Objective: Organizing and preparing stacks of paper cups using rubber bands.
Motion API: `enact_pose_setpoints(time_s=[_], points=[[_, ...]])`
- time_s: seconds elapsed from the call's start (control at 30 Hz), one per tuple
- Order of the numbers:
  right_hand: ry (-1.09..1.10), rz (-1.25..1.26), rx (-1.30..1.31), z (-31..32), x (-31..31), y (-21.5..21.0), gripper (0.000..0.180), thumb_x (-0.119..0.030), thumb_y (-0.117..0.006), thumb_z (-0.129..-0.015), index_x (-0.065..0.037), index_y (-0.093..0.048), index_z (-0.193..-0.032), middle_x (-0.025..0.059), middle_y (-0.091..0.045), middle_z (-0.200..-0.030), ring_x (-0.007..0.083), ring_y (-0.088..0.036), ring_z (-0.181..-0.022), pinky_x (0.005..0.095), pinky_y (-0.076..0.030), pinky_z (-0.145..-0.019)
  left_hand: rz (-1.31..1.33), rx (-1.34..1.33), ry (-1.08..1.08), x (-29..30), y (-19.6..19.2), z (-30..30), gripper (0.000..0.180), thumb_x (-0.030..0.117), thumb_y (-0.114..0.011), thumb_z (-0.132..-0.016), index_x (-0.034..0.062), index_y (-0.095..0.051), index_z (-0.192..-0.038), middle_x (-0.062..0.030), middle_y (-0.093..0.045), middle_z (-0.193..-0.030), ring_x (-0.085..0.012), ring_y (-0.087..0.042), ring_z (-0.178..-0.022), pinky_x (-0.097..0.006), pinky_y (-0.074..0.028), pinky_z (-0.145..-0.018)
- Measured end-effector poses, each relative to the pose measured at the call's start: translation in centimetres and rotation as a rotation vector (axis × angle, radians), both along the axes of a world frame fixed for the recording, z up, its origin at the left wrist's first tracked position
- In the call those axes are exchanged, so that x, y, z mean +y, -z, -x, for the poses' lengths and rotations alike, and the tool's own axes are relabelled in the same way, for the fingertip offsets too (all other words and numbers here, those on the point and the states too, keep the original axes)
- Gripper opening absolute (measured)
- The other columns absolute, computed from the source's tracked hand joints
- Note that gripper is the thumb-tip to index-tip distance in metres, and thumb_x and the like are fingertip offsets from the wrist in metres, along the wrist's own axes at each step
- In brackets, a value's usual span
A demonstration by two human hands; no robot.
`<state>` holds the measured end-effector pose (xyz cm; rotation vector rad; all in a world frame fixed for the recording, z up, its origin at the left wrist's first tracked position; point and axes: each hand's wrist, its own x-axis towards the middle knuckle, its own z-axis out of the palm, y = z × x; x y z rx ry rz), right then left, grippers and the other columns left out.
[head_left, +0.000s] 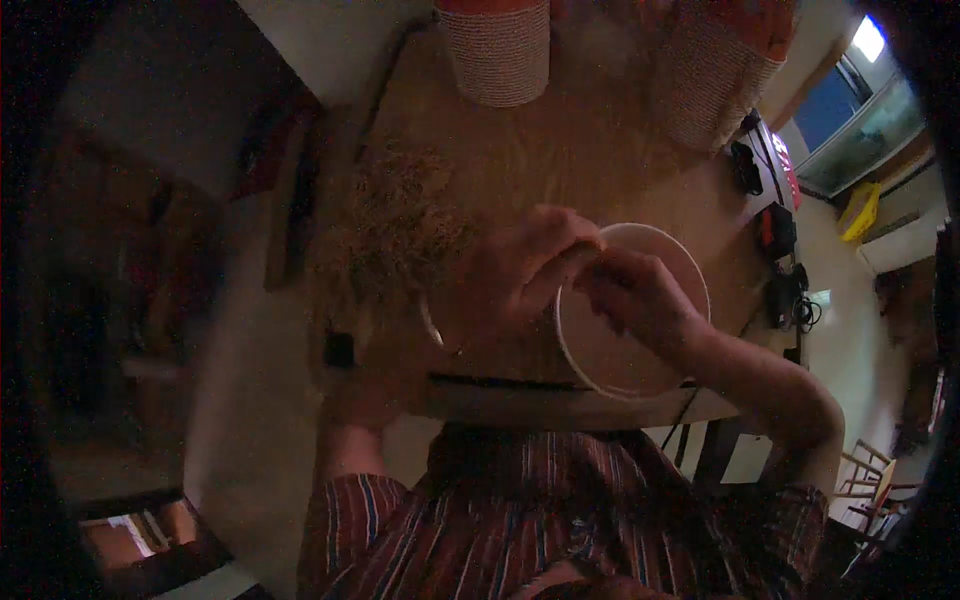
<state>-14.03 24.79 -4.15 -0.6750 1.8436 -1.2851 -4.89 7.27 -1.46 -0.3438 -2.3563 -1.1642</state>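
Both hands meet at the left rim of a round, white-rimmed bowl (706, 285) near the table's front edge. My left hand (525, 265) has its thumb and fingers closed at the rim, around something too small and dim to name. Just over the bowl, my right hand (640, 295) is also closed, its fingertips pinched close to the left hand's. What lies between them cannot be made out. Left of my left hand spreads a loose pile of dry, brownish plant stalks (395, 215). A thin pale curved edge shows beside my left wrist; its kind is unclear.
The wooden table (570, 150) carries a ribbed, pale basket (500, 60) with an orange top at the far side and another similar basket (710, 85) at the far right. Dark devices and cables (780, 235) line the right edge. The light is dim.
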Motion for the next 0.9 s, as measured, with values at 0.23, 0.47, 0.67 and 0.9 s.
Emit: enact_pose_setpoints(time_s=[0.23,0.47,0.67,0.9], points=[[-0.058,0.103,0.726,0.6,1.2,0.7,0.013,-0.011,-0.062,-0.091,-0.005,-0.064,-0.102,0.0078,-0.065,-0.084,0.0223,-0.065,-0.075,0.0350,-0.051,-0.065,0.186,0.096,0.101,-1.3,2.4,3.4,0.017,0.022,-0.062,-0.092,0.0079,-0.063,-0.102,-0.0112,-0.065,-0.093,-0.0331,-0.064,-0.089,-0.039,-0.051,-0.077],[-0.242,0.123,1.112,0.5,2.0,0.4,0.038,-0.003,-0.060,-0.087,-0.007,-0.055,-0.124,0.0152,-0.063,-0.103,0.0356,-0.064,-0.091,0.0437,-0.052,-0.074,0.174,-0.128,0.298,-1.8,2.3,5.8,0.015,0.019,-0.065,-0.087,0.0058,-0.066,-0.094,-0.0126,-0.069,-0.085,-0.0302,-0.068,-0.078,-0.040,-0.053,-0.071],[-0.350,0.004,1.632,0.2,2.2,1.0,0.063,-0.002,-0.060,-0.079,-0.001,-0.042,-0.140,0.0167,-0.059,-0.112,0.0353,-0.063,-0.095,0.0446,-0.054,-0.073,0.021,-0.363,0.469,-2.4,0.8,6.7,0.018,0.016,-0.065,-0.084,0.0041,-0.068,-0.096,-0.0092,-0.070,-0.083,-0.0190,-0.067,-0.077,-0.035,-0.052,-0.070],[-0.367,-0.296,1.799,-0.7,1.9,0.4,0.060,-0.012,-0.060,-0.078,0.001,-0.046,-0.135,0.0177,-0.056,-0.117,0.0267,-0.063,-0.088,0.0401,-0.056,-0.064,0.115,-0.434,0.520,-2.1,-0.6,8.1,0.019,0.015,-0.065,-0.085,0.0010,-0.068,-0.096,-0.0076,-0.069,-0.085,-0.0143,-0.063,-0.079,-0.033,-0.051,-0.073]])
